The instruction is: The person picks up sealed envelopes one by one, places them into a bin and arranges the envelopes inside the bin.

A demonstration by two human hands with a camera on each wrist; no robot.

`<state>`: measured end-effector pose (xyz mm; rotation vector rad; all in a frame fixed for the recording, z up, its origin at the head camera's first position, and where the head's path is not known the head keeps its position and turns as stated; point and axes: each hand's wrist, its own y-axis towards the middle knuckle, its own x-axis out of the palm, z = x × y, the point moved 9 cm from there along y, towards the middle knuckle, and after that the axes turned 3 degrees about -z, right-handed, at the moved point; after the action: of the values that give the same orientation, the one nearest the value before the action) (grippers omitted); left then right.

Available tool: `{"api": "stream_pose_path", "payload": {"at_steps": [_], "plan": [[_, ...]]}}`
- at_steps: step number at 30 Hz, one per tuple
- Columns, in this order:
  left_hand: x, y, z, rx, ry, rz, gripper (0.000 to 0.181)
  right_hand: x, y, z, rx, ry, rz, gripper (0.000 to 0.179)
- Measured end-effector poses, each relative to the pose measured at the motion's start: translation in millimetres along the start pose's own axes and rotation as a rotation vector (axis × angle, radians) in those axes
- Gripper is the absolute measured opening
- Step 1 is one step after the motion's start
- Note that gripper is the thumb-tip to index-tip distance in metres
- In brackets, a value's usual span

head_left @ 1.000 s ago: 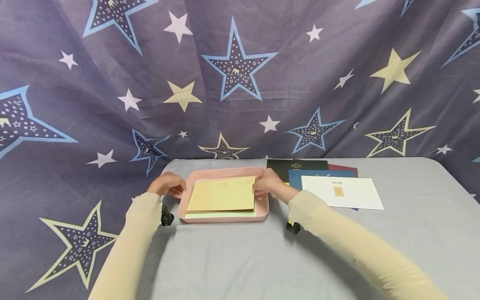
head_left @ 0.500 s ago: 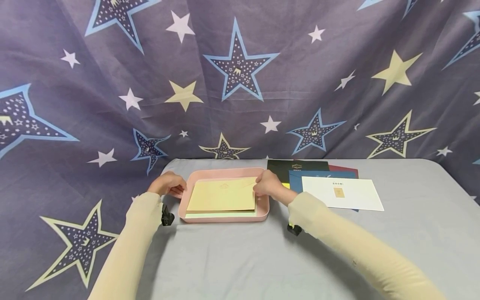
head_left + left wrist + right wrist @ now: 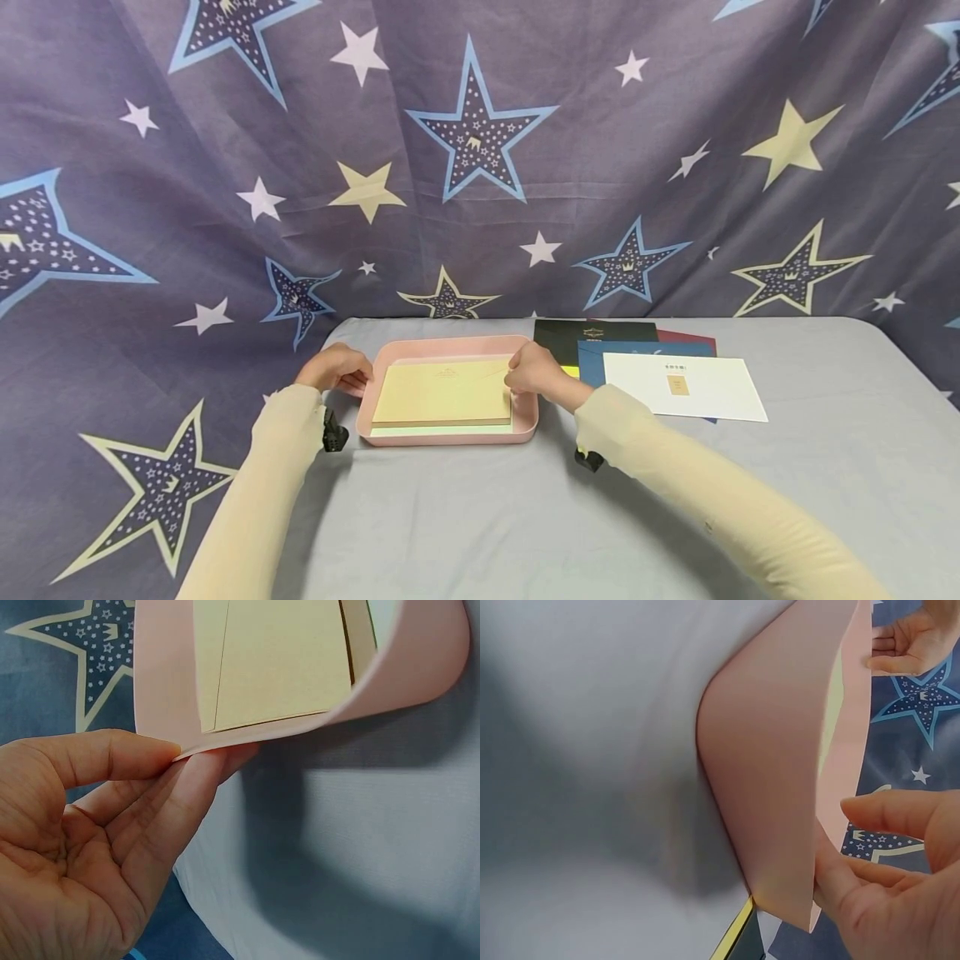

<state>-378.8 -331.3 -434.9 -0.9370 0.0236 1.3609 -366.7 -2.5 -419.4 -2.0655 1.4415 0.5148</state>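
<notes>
A pink tray [image 3: 450, 439] stands on the table with a stack of envelopes inside. On top lies a pale yellow envelope [image 3: 442, 396], and a pale green edge [image 3: 442, 431] shows beneath it. My left hand [image 3: 337, 367] pinches the tray's left rim between thumb and fingers, plain in the left wrist view. At the other end, my right hand [image 3: 534, 368] reaches over the tray's right rim beside the envelope's right edge. In the right wrist view its thumb [image 3: 889, 810] stands apart from the fingers, with nothing between them.
Right of the tray lie a white envelope [image 3: 712, 392], a blue envelope [image 3: 591, 358], a black envelope [image 3: 555, 337] and a dark red envelope [image 3: 686, 336], overlapping. A yellow edge [image 3: 572, 371] pokes out near the right hand. A star-patterned cloth [image 3: 480, 233] hangs behind the table.
The pale yellow envelope's right side has come down flatter into the tray, and the right hand has let go of it. The left hand keeps its place on the rim.
</notes>
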Motion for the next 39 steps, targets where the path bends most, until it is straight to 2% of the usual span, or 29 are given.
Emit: {"api": "stream_pose_path", "payload": {"at_steps": [3, 5, 10, 17, 22, 30, 39], "plan": [[0.4, 0.2, 0.0, 0.000, -0.001, -0.004, 0.006, 1, -2.1, 0, 0.010, 0.018, -0.024, 0.033], [0.4, -0.3, 0.2, 0.002, 0.002, -0.003, 0.006, 2, -3.0, 0, 0.028, 0.050, -0.044, 0.039], [0.2, -0.7, 0.1, 0.001, 0.003, -0.001, 0.005, 2, -4.5, 0, 0.053, 0.073, -0.079, 0.034], [0.1, -1.4, -0.1, 0.001, 0.006, -0.002, 0.006, -3, -7.6, -7, 0.029, 0.114, -0.139, 0.023], [0.4, -2.0, 0.1, -0.004, 0.007, 0.003, 0.004, -11, -9.8, -10, 0.021, 0.132, -0.206, 0.021], [0.6, -2.5, 0.7, -0.002, 0.006, 0.002, 0.006, -39, -14.9, -5, 0.001, 0.098, -0.270, 0.028], [0.4, -2.7, 0.8, -0.002, 0.004, 0.000, 0.006, -88, -20.4, 13, 0.014, 0.040, -0.271, 0.034]]}}
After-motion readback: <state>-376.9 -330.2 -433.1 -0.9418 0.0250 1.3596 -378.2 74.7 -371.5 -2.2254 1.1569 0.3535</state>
